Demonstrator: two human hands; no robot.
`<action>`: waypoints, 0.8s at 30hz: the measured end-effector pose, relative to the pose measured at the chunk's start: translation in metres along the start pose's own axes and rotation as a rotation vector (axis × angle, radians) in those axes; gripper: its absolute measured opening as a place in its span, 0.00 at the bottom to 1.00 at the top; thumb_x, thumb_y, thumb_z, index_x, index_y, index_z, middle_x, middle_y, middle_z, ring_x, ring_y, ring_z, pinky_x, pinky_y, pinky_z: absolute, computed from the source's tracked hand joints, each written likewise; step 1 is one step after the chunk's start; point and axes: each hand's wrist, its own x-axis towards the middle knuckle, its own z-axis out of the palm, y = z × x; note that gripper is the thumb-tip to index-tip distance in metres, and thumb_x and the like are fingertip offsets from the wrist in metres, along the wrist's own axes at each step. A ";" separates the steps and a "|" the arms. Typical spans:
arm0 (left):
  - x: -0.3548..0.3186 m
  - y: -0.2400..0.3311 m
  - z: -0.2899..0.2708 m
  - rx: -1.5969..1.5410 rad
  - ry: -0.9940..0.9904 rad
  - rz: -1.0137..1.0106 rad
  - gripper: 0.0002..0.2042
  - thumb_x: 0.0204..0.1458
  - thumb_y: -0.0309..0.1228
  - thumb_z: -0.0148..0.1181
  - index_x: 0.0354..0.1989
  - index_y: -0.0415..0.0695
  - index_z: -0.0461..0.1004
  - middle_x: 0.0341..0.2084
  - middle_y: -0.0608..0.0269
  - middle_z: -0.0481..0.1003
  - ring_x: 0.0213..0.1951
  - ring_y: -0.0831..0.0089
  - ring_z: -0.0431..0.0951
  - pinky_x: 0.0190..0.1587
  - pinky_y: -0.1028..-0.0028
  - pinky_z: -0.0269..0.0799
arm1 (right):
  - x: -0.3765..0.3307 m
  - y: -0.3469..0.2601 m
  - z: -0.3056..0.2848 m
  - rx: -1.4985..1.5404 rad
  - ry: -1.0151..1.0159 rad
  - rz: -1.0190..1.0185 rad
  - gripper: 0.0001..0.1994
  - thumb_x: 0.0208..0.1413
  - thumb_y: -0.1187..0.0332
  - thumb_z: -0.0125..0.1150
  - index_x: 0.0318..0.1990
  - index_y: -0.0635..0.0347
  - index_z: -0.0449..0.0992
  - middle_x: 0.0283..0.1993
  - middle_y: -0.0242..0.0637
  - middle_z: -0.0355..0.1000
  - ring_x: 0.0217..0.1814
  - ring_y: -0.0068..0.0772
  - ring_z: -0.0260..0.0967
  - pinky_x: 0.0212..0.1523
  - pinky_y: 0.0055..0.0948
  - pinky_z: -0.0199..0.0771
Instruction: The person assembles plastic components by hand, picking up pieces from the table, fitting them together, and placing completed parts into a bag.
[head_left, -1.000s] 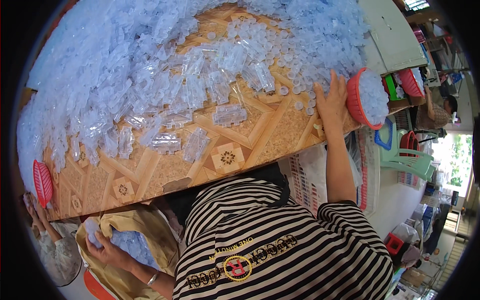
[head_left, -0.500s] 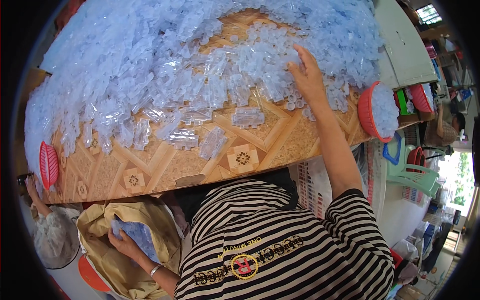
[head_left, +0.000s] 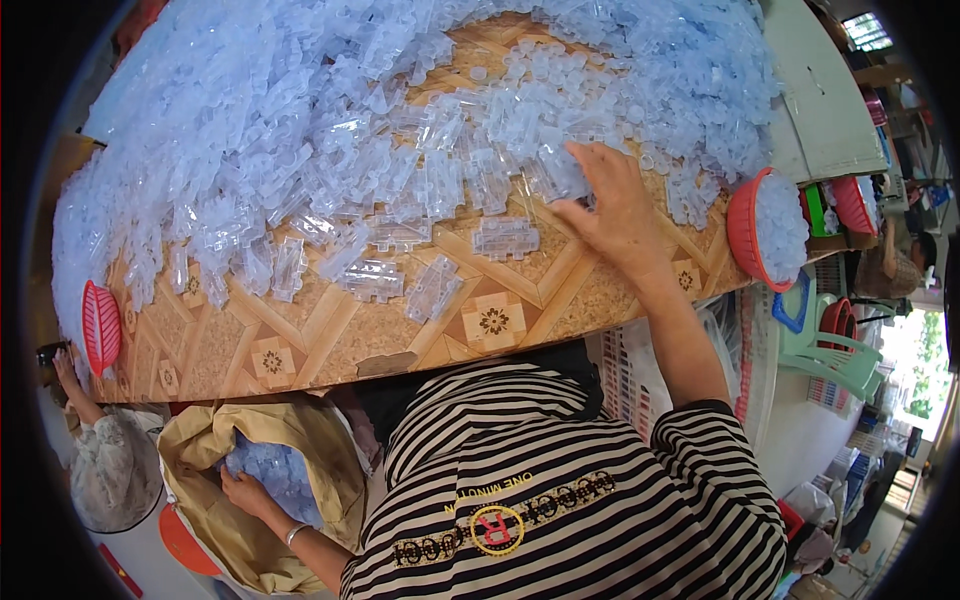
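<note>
My right hand [head_left: 612,205] is over the table, thumb and fingers apart, beside clear plastic pieces [head_left: 550,170]. What lies beneath its palm is hidden. My left hand [head_left: 248,490] reaches into a brown paper-like sack [head_left: 195,440] at the lower left. Its fingers look loosely spread against the translucent bluish pieces [head_left: 275,470] in there, though they show only in part. A large heap of similar pieces [head_left: 250,110] covers the far and left table. Several flat rectangular clear pieces, one of them a ribbed piece [head_left: 505,238], lie on the patterned tabletop [head_left: 400,350].
A red basket [head_left: 745,230] full of small pieces sits at the right table edge. Another red basket [head_left: 100,325] stands at the left edge. A co-worker's arm [head_left: 80,385] shows at far left. A green chair [head_left: 830,350] and a white crate [head_left: 630,370] are at right.
My right hand has drawn back toward me and slightly left, over the spot where small round pieces lay. My left hand has dipped lower in the sack; the piece at its fingertips no longer stands out.
</note>
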 end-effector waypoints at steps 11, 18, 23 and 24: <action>-0.006 0.020 0.007 0.107 0.022 0.164 0.26 0.50 0.32 0.57 0.60 0.47 0.63 0.58 0.38 0.61 0.58 0.46 0.63 0.56 0.54 0.63 | -0.001 0.031 -0.007 0.470 0.113 0.356 0.13 0.51 0.69 0.63 0.45 0.58 0.77 0.41 0.36 0.73 0.37 0.26 0.69 0.39 0.24 0.70; -0.031 0.032 0.009 -0.059 0.130 0.394 0.28 0.52 0.43 0.57 0.62 0.52 0.61 0.61 0.52 0.59 0.60 0.51 0.62 0.54 0.44 0.60 | -0.004 0.024 0.001 0.805 0.020 0.448 0.14 0.55 0.67 0.63 0.47 0.63 0.76 0.29 0.23 0.69 0.30 0.12 0.62 0.31 0.16 0.64; -0.069 0.052 0.007 0.254 -0.228 0.294 0.31 0.55 0.47 0.53 0.67 0.59 0.53 0.67 0.65 0.50 0.66 0.58 0.52 0.57 0.29 0.38 | -0.010 0.023 0.000 0.832 0.007 0.449 0.15 0.55 0.66 0.63 0.48 0.63 0.76 0.29 0.23 0.69 0.29 0.12 0.61 0.29 0.16 0.62; -0.071 0.049 0.006 0.289 -0.220 0.287 0.31 0.55 0.48 0.51 0.67 0.61 0.51 0.68 0.68 0.48 0.67 0.58 0.51 0.57 0.28 0.35 | -0.011 0.024 0.000 0.840 0.005 0.449 0.15 0.55 0.66 0.63 0.48 0.63 0.75 0.28 0.23 0.69 0.29 0.12 0.61 0.29 0.16 0.62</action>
